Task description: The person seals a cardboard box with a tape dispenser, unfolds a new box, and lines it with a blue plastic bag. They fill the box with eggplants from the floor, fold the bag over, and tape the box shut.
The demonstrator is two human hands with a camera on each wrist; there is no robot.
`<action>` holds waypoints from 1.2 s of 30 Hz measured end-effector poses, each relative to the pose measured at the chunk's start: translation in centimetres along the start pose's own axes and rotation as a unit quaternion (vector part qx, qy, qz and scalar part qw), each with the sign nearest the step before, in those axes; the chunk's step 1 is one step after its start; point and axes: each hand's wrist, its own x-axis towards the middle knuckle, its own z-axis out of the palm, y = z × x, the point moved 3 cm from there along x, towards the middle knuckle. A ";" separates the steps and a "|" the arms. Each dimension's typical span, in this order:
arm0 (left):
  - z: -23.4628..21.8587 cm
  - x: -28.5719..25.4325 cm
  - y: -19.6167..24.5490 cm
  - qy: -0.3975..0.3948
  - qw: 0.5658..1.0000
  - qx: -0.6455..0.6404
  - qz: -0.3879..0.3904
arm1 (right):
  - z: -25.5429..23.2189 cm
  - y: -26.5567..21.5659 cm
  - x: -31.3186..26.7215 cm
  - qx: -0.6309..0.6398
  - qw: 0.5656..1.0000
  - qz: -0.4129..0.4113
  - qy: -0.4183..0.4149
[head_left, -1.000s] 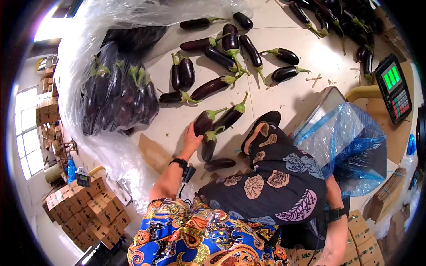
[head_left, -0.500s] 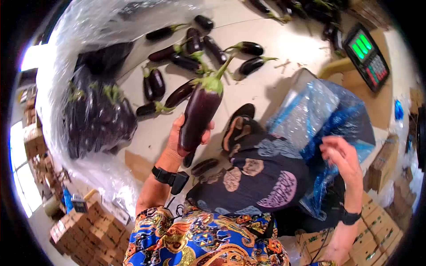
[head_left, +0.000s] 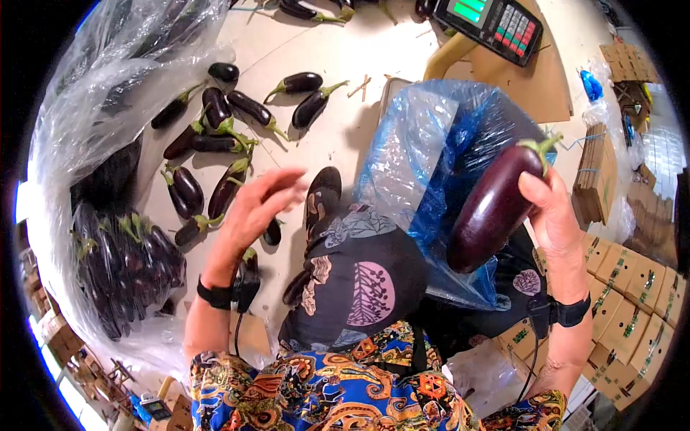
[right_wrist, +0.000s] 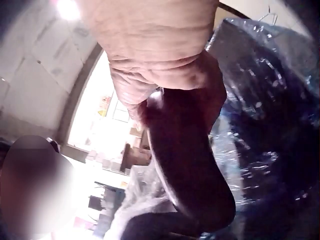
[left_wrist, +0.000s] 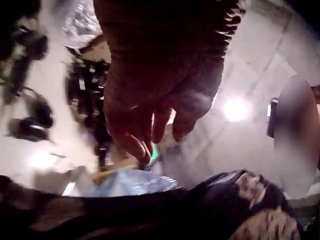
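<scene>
A person in a blue-and-orange patterned shirt (head_left: 338,391) and dark leaf-print trousers (head_left: 402,276) wears a black band on each wrist. The right hand (head_left: 557,215) grips a large, glossy purple eggplant (head_left: 492,208) near its green cap, the thumb against the skin and the rounded end slanting down toward the lap. This eggplant is held up in front of a crinkled blue plastic bag (head_left: 413,144), which stands just beside the trousers. The left hand (head_left: 255,205) is raised over the pale floor (head_left: 287,54) with its fingers extended and slightly bent, holding nothing.

Near the left hand, a dark shoe (head_left: 323,190) points forward. Beyond it, loose eggplants (head_left: 184,192) are scattered on the floor, some touching. Farther to the person's left, bagged eggplants (head_left: 129,269) lie under clear plastic sheeting (head_left: 108,79). Past the blue bag is a digital scale display (head_left: 492,25) with lit green digits and red and white keys. Cardboard boxes (head_left: 632,302) are stacked on the person's right, near flattened cardboard (head_left: 595,176) tied in a bundle.
</scene>
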 end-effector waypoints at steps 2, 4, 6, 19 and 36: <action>-0.5 -3.3 -11.6 0.037 0.991 0.062 -0.109 | -0.6 2.9 0.4 -0.041 0.995 0.082 0.033; 1.1 -8.2 -22.3 -0.016 0.969 0.173 -0.174 | -1.6 7.9 2.8 -0.049 0.984 0.171 -0.005; 4.2 -13.6 -29.6 -0.027 0.946 0.310 -0.094 | -2.2 13.4 5.2 -0.052 0.953 0.298 0.005; 3.5 -14.1 -30.8 0.162 0.959 0.054 -0.224 | -8.2 35.3 11.1 -0.072 0.958 0.274 0.043; -4.4 -7.8 -15.4 0.152 0.884 -0.441 -0.024 | -1.4 22.1 6.0 -0.130 0.955 0.265 0.006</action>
